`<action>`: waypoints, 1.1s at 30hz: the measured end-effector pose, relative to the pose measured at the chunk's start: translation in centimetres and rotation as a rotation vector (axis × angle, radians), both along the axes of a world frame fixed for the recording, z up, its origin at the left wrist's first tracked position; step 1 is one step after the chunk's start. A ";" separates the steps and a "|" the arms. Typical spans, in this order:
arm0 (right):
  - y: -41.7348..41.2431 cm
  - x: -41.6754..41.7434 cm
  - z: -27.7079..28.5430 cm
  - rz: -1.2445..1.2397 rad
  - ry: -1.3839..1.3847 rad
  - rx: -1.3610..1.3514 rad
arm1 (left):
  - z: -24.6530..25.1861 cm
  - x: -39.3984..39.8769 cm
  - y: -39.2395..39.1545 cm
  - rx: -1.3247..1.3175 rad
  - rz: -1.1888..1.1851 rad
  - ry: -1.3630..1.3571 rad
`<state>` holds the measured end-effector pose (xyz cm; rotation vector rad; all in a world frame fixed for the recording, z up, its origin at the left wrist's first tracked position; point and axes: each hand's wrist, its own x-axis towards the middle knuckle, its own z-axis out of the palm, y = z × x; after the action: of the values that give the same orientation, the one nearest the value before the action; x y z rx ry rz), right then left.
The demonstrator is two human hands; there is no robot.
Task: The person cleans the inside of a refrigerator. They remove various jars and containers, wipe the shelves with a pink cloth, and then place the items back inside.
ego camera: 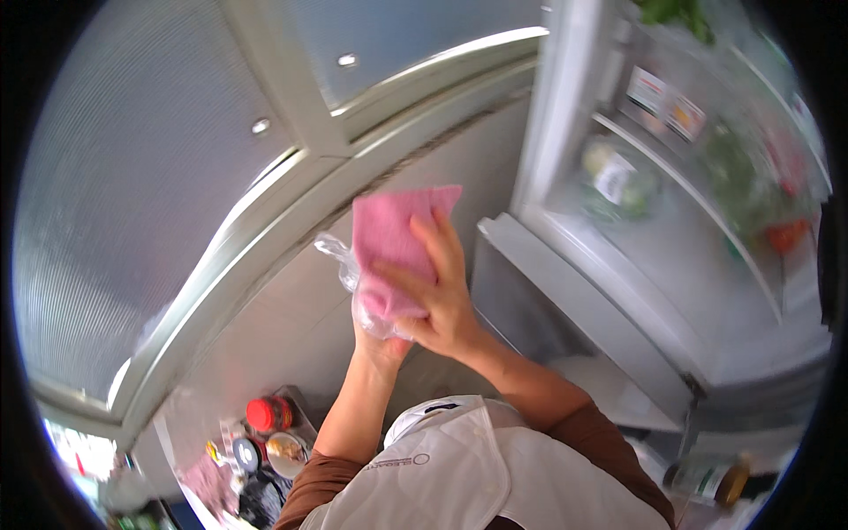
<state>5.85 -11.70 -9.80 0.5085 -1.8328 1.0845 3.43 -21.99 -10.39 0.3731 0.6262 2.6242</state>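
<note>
A pink cloth point(401, 215) is gripped by my right hand point(440, 291), its fingers spread over the near face. Behind the cloth is my left hand point(384, 344), mostly covered, with only the wrist and heel of the palm showing. Clear plastic point(341, 255) sticks out at the cloth's left side and below it, between the cloth and my left hand. What the plastic encloses is hidden. Both hands are raised together in front of my chest, beside the opened fridge.
At right, the fridge point(616, 258) holds bagged vegetables point(619, 175) on shelves; its lower compartment edge point(583, 318) juts out. Frosted window panels point(146, 165) stand at left. A red-lidded jar point(268, 414), a bowl point(288, 454) and a black bag point(262, 497) sit lower left. A bottle point(705, 480) lies lower right.
</note>
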 end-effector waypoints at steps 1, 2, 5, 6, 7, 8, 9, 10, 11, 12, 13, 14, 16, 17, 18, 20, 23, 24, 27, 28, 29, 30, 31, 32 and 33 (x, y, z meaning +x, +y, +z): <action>-1.3 -0.1 -1.1 0.051 0.007 0.087 | 0.1 0.4 -0.9 0.002 0.040 0.139; -2.4 0.2 -2.1 0.154 -0.025 0.105 | -0.9 -0.1 -2.3 0.166 -0.008 -0.056; -4.3 1.6 -5.0 0.493 -0.135 0.122 | -4.2 -0.6 -6.9 0.105 0.194 -0.200; -4.7 1.9 -5.7 0.614 -0.179 0.090 | -5.0 0.0 -8.3 -0.104 0.351 -0.111; -5.0 1.9 -6.1 0.724 -0.227 0.060 | -5.6 0.6 -9.5 -0.322 0.494 -0.035; -5.2 1.9 -5.0 0.786 -0.229 0.057 | -5.9 1.3 -10.8 0.361 0.229 -0.081; -5.3 1.8 -5.5 0.791 -0.372 -0.008 | -5.4 2.1 -12.2 0.422 0.200 -0.123; -5.4 1.5 -6.3 0.796 -0.510 -0.064 | -4.3 3.3 -13.5 0.483 0.172 -0.154; -5.5 1.3 -6.8 0.730 -0.728 -0.196 | -3.3 4.6 -14.4 0.545 0.141 -0.181; -5.8 1.0 -7.0 0.640 -0.944 -0.317 | -2.2 5.8 -14.8 0.401 0.318 -0.238; -6.4 0.8 -7.2 0.697 -0.862 -0.396 | -1.5 6.5 -15.0 0.314 0.419 -0.273; -7.0 0.6 -7.1 0.752 -0.782 -0.480 | -1.0 6.8 -14.6 0.227 0.518 -0.313; -8.7 0.6 -5.9 0.765 -0.512 -0.330 | -2.6 8.2 -14.9 0.110 0.534 -0.349; -9.9 0.3 -4.2 0.723 -0.300 -0.108 | -4.1 9.3 -13.6 0.140 0.510 -0.415; -10.9 0.2 -4.1 0.777 -0.293 -0.072 | -4.2 10.4 -12.1 0.175 0.492 -0.480; -11.9 0.0 -5.0 0.957 -0.506 -0.171 | -5.0 11.9 -11.0 0.009 0.554 -0.610; -11.4 -0.2 -6.8 1.298 -1.214 -0.634 | -2.2 14.3 -12.3 -0.299 0.562 -0.768; -11.7 -0.2 -7.4 1.337 -1.352 -0.707 | -1.2 14.9 -12.8 -0.404 0.557 -0.835; -13.1 1.1 -8.2 1.343 -1.505 -0.623 | -0.8 16.6 -15.3 -0.625 0.672 -0.771; -13.7 1.6 -8.5 1.258 -1.450 -0.436 | 0.1 16.9 -16.6 -0.587 0.766 -0.846; -14.0 1.9 -9.1 1.167 -1.386 -0.257 | 1.0 17.2 -18.1 -0.548 0.856 -0.920; -14.1 1.9 -10.5 1.157 -1.302 -0.197 | 1.2 18.2 -20.1 -0.595 0.947 -0.828; -13.7 1.9 -10.7 1.124 -1.336 -0.222 | 1.1 19.7 -22.3 -0.637 1.042 -0.735; -12.9 1.7 -10.9 1.082 -1.365 -0.255 | 1.1 20.9 -24.3 -0.682 1.154 -0.758; -12.1 1.3 -11.2 1.039 -1.392 -0.291 | 0.9 22.0 -26.0 -0.728 1.266 -0.777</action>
<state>7.14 -23.80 -20.99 0.5823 -2.4495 2.8814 25.39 -48.04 -9.53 -1.6425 1.7658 2.7888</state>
